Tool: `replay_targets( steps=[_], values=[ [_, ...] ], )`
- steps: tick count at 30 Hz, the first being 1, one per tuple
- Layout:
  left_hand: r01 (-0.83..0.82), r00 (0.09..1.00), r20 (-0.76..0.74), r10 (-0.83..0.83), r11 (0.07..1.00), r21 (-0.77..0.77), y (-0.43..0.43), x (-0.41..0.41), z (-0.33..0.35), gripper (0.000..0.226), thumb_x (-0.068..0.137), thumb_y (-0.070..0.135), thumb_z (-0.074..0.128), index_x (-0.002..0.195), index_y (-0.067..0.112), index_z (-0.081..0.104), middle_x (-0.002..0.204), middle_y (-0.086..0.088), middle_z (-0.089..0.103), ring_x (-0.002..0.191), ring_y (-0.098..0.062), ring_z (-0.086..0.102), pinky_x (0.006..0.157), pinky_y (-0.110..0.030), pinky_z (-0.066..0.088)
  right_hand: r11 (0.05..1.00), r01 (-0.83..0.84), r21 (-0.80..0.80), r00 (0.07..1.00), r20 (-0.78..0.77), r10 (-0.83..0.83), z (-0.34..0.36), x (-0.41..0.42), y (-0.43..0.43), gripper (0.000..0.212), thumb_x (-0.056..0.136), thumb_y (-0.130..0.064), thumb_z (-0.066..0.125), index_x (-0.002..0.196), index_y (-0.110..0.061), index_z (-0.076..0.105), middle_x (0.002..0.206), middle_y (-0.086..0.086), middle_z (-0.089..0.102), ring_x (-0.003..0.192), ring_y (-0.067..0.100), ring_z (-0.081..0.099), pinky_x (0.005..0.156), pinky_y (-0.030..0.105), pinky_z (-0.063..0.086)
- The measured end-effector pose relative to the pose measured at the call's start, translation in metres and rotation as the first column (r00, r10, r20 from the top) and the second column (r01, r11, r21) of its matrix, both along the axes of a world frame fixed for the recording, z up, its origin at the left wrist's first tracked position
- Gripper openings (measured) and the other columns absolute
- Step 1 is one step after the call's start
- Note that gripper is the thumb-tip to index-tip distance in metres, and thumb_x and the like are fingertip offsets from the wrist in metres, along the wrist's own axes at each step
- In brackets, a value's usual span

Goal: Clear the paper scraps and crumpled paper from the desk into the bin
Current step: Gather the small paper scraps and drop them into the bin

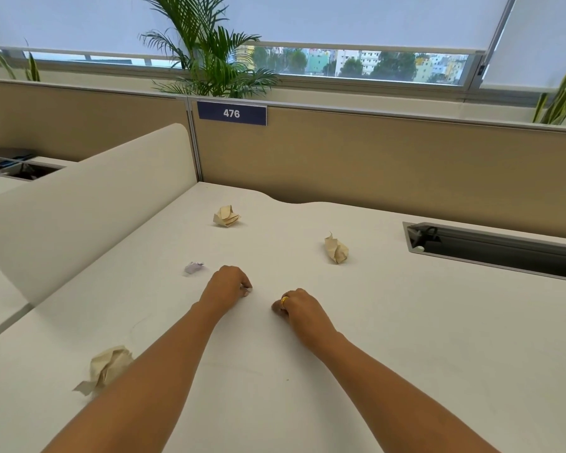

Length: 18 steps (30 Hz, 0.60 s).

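Left hand (227, 286): on white desk (406, 338), fingers curled under; cannot tell whether pinching anything.
Right hand (298, 305): near the left, apart from it, gold ring (284, 301) on one finger, fingers curled, contents hidden.
Tan paper ball (226, 216): far side of desk.
Tan paper twist (336, 249): to its right.
Lilac scrap (193, 267): near left hand, on its left.
Cream crumpled paper (110, 367): near side, partly behind left forearm.

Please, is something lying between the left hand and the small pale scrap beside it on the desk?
Nothing visible does. The small pale scrap lies apart from the left hand, to its left, with only bare desk between them. The bin is not in view, so that way cannot be judged.
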<state>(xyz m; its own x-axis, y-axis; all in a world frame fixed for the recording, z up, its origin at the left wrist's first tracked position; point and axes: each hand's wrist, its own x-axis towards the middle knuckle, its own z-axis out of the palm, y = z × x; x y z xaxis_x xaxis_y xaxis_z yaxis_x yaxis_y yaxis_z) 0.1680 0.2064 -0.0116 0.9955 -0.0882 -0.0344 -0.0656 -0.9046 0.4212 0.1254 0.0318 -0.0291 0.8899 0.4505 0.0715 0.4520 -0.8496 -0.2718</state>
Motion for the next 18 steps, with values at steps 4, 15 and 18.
replay_targets(
  steps=[4,15,18],
  values=[
    [-0.029,0.999,0.042,0.028,1.000,0.003,-0.010,-0.018,0.001,0.019,0.082,0.000,0.060,0.096,0.002,0.072,0.104,-0.016,0.072,0.096,-0.029,0.067,0.083,-0.030,0.050,0.998,0.049,0.041,0.999,-0.023,-0.048,0.002,-0.012,-0.016,0.022,0.082,0.004,0.045,0.092,-0.001,0.064,0.084,0.011,0.054,0.081,0.021,0.043,0.068,0.027,0.032],
    [-0.107,0.991,0.050,0.123,0.963,-0.247,-0.076,-0.072,0.012,0.013,0.081,0.005,0.066,0.090,-0.001,0.073,0.095,-0.019,0.073,0.091,-0.029,0.067,0.074,-0.023,0.047,0.970,0.211,0.122,0.977,-0.053,-0.206,0.007,-0.050,-0.095,0.020,0.082,-0.004,0.056,0.097,-0.010,0.067,0.100,0.009,0.070,0.096,0.023,0.061,0.071,0.024,0.038],
    [-0.096,0.992,0.042,0.116,0.939,-0.329,-0.112,-0.088,0.015,0.010,0.079,0.001,0.067,0.087,-0.003,0.073,0.091,-0.020,0.073,0.084,-0.029,0.067,0.070,-0.023,0.045,0.963,0.245,0.112,0.969,-0.023,-0.244,0.008,-0.067,-0.126,0.023,0.083,-0.009,0.056,0.104,-0.015,0.064,0.099,0.007,0.068,0.096,0.022,0.059,0.068,0.023,0.032]
  ],
)
